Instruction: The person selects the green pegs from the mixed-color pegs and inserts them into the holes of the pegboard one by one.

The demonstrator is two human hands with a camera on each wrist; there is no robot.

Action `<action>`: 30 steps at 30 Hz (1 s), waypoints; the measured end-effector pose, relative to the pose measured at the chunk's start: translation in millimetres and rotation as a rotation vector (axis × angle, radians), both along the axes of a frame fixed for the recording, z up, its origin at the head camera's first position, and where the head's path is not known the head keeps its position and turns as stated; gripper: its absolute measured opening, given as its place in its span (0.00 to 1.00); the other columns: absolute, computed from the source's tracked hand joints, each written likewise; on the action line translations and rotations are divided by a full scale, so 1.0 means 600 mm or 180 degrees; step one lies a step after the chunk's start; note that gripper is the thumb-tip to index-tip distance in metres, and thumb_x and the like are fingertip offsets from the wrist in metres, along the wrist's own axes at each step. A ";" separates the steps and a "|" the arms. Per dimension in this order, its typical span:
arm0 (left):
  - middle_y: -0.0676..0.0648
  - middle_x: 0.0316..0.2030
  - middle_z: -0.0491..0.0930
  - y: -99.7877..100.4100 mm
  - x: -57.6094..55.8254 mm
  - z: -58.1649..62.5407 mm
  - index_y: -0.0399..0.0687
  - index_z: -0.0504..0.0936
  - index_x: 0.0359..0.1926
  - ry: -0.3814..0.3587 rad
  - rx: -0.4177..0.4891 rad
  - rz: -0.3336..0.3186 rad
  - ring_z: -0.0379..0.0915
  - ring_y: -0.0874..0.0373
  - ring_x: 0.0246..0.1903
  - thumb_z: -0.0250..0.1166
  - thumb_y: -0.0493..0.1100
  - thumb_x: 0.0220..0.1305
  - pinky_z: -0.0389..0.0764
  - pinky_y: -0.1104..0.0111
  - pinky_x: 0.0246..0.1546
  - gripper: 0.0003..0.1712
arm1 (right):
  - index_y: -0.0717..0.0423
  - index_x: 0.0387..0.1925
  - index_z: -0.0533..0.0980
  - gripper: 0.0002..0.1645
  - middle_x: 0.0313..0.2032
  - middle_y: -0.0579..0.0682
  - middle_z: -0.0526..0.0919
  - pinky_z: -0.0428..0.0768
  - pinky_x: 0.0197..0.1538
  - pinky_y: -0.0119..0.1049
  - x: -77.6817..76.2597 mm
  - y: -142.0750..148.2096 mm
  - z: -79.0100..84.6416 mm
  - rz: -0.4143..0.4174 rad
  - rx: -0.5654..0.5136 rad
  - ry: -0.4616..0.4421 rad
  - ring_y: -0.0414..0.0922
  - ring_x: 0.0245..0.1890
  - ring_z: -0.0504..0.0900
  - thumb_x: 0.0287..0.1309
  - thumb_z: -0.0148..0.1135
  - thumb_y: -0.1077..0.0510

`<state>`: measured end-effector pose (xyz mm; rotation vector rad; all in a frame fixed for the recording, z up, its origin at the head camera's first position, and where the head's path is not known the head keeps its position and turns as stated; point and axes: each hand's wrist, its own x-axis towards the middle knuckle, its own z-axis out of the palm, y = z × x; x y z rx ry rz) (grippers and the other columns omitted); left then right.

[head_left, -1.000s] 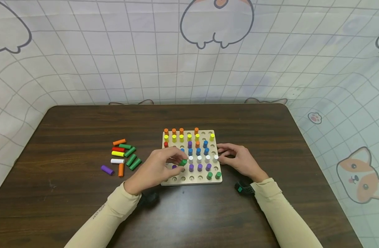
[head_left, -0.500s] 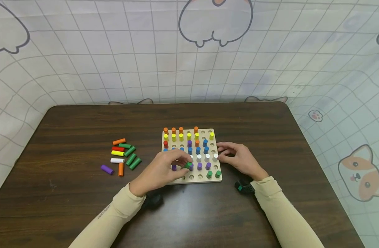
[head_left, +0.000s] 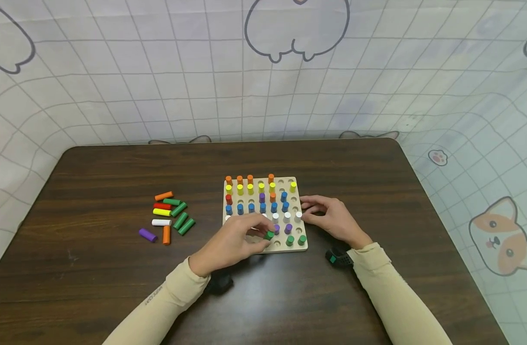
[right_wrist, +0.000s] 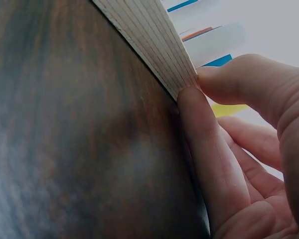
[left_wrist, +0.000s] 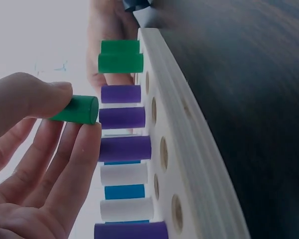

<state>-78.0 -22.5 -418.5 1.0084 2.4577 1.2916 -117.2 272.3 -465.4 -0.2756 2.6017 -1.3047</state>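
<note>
My left hand (head_left: pixel 235 242) is over the near part of the wooden pegboard (head_left: pixel 284 247), pinching a green peg (left_wrist: pixel 79 109) between thumb and fingertips. In the left wrist view, that peg is apart from the board face, beside a row of purple pegs (left_wrist: pixel 124 148). Standing in the near right corner are two green pegs (head_left: pixel 302 239). My right hand (head_left: pixel 334 220) is at the board's right side; its thumb and index finger hold the edge (right_wrist: pixel 147 47). Orange, yellow, red, blue and white pegs stand in other holes. The left hand hides part of the lower left holes.
Left of the board, loose pegs lie on the dark wooden table (head_left: pixel 95 278): several green pegs (head_left: pixel 186 227), orange pegs (head_left: pixel 166 235), a red, a yellow peg (head_left: pixel 161 212), a white peg (head_left: pixel 161 222) and a purple peg (head_left: pixel 147 235). A patterned cloth (head_left: pixel 159 96) hangs behind the table.
My left hand has moved right and nearer along the board with the green peg, uncovering blue pegs on the left. The right hand has stayed at the board's edge.
</note>
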 end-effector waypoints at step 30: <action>0.48 0.44 0.89 0.028 0.012 -0.033 0.44 0.85 0.46 0.0128 0.0068 -0.0085 0.88 0.61 0.43 0.74 0.34 0.62 0.88 0.75 0.48 0.12 | 0.49 0.65 0.78 0.29 0.53 0.50 0.88 0.83 0.53 0.33 0.001 -0.002 0.000 -0.0022 -0.0053 0.0005 0.41 0.47 0.88 0.64 0.71 0.50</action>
